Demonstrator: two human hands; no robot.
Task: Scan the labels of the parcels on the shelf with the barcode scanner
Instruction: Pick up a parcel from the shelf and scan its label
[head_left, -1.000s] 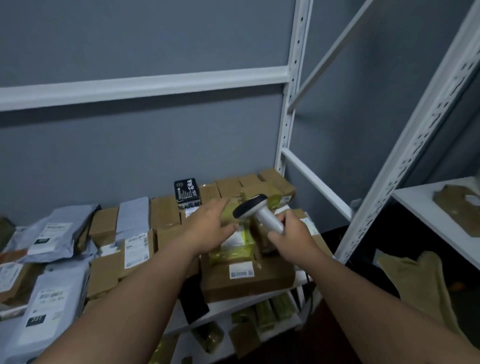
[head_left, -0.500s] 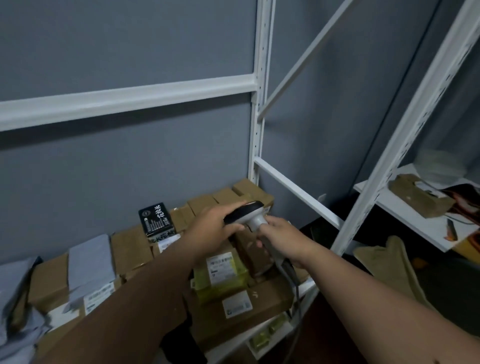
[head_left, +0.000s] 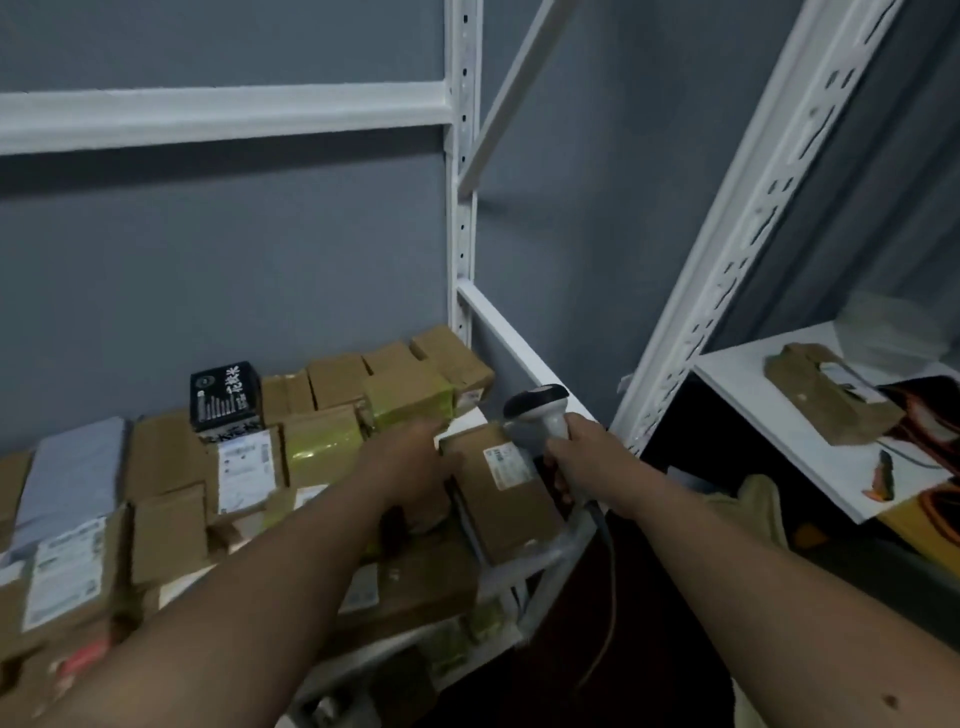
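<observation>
Curled round the handle of the barcode scanner (head_left: 540, 415), my right hand (head_left: 587, 457) holds it upright with the dark-rimmed head tipped toward the long brown parcel (head_left: 501, 499), which I take as my landmark. That parcel lies at the right end of the white shelf (head_left: 524, 343), near the front edge, with a small white label (head_left: 501, 465) on its upper face; the scanner's head sits just beside the parcel's far right corner, and I cannot tell whether the two touch. My left hand (head_left: 410, 462) lies just left of the parcel, fingers reaching forward over the boxes there and against the parcel's left edge; the blur keeps me from saying whether they grip it or only rest on it. Behind the parcel and to its left stand two boxes wrapped in yellow-green tape (head_left: 405, 397). Farther back along the wall runs a row of plain cardboard boxes (head_left: 337, 379), and left of that row a black box with white characters (head_left: 224, 395) sits on top of the stack. Well to the left of the parcel lie a box with a large white label (head_left: 244, 470) and a grey mailer bag (head_left: 72, 473). A thin cable (head_left: 605, 613) hangs from the scanner's handle, below and right of the parcel. Off to the right of the parcel, past the shelf's slotted upright (head_left: 727, 260), a second white surface (head_left: 810, 457) carries a crumpled brown packet (head_left: 826, 395).
</observation>
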